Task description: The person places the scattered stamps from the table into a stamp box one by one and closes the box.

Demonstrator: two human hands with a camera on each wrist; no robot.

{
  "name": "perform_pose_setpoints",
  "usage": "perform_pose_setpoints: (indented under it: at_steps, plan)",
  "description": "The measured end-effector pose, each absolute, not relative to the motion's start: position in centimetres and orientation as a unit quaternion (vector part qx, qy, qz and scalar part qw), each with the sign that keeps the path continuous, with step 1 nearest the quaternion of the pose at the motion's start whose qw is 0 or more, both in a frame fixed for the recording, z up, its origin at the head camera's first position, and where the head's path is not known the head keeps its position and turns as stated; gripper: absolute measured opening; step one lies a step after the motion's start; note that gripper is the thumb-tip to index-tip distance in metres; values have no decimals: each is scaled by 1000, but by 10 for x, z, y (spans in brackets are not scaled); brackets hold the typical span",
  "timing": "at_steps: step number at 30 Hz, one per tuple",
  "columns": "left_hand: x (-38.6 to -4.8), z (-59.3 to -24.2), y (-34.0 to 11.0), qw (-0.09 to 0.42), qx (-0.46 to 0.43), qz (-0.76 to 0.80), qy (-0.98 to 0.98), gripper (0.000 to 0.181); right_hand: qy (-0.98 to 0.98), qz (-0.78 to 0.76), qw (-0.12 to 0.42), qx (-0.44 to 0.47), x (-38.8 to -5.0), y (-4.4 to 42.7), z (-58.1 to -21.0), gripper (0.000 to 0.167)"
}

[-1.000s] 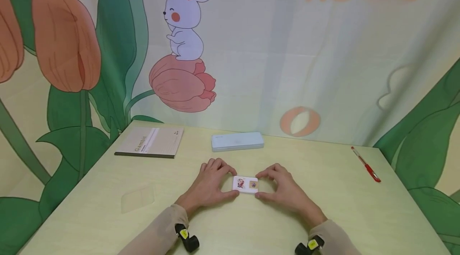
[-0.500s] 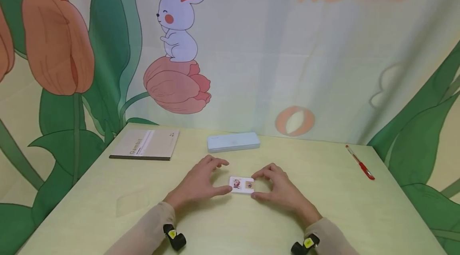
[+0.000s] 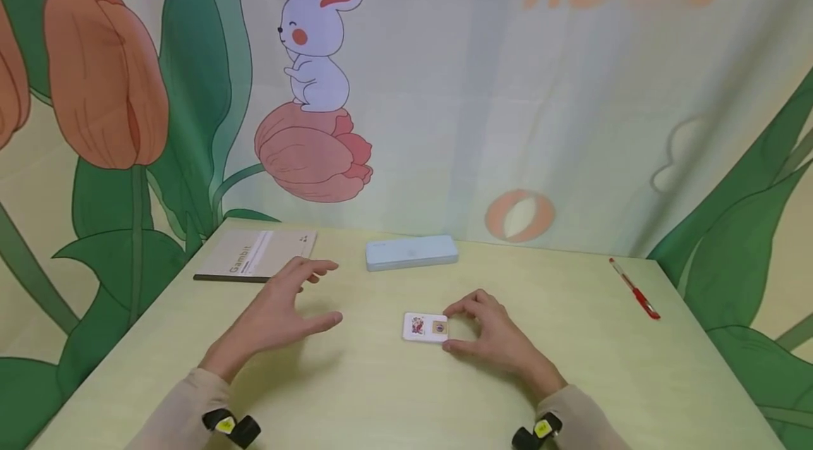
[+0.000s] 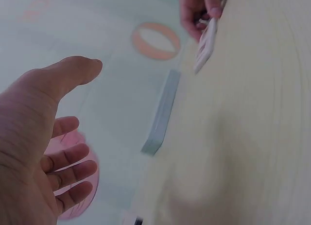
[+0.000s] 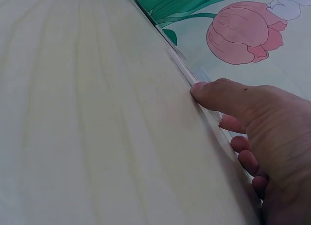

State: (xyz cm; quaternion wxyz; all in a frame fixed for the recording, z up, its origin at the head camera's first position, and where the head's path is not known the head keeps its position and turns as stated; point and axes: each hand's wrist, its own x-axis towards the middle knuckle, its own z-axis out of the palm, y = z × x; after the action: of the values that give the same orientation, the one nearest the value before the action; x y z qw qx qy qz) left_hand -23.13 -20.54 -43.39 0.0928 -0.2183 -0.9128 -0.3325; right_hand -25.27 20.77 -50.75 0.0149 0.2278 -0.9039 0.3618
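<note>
A flat white rectangular piece (image 3: 424,327) with two small coloured pictures on its top lies near the middle of the table. My right hand (image 3: 492,333) pinches its right end between thumb and fingers. In the right wrist view, the thumb (image 5: 214,95) presses on the near edge of the white piece. My left hand (image 3: 269,316) is raised to the left, apart from the piece, with thumb and fingers spread and nothing between them. In the left wrist view, the white piece (image 4: 206,46) looks thin and slanted, its far end in the right hand.
A pale blue case (image 3: 411,252) stands at the back of the table (image 3: 381,400). At the back left lies a beige notebook (image 3: 260,249), partly behind the left hand. A red pen (image 3: 635,288) lies at the right. A printed curtain (image 3: 432,118) hangs behind.
My left hand has let go of the white piece and moved left, its fingers spreading. The right hand keeps its pinch on the right end.
</note>
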Motion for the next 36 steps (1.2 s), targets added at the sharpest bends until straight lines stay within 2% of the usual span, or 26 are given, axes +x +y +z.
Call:
perform_pose_setpoints:
  at_steps: [12,17,21,27,36]
  plan:
    - [-184,-457,-311,133,-156,-295,-933,79,-904,368,10,218,-252,207,-508,49]
    - [-171,-473,-341,97,-129,-274,-948,91,-903,371,6,215,-252,206,-507,49]
    - [-168,-481,-350,49,-114,-260,-958,101,-903,373,8,212,-252,207,-507,49]
    - [-167,-485,-354,30,-113,-262,-958,106,-902,375,2,213,-252,207,-510,49]
    - [-170,-485,-350,12,-96,-223,-970,84,-903,372,6,213,-251,209,-509,48]
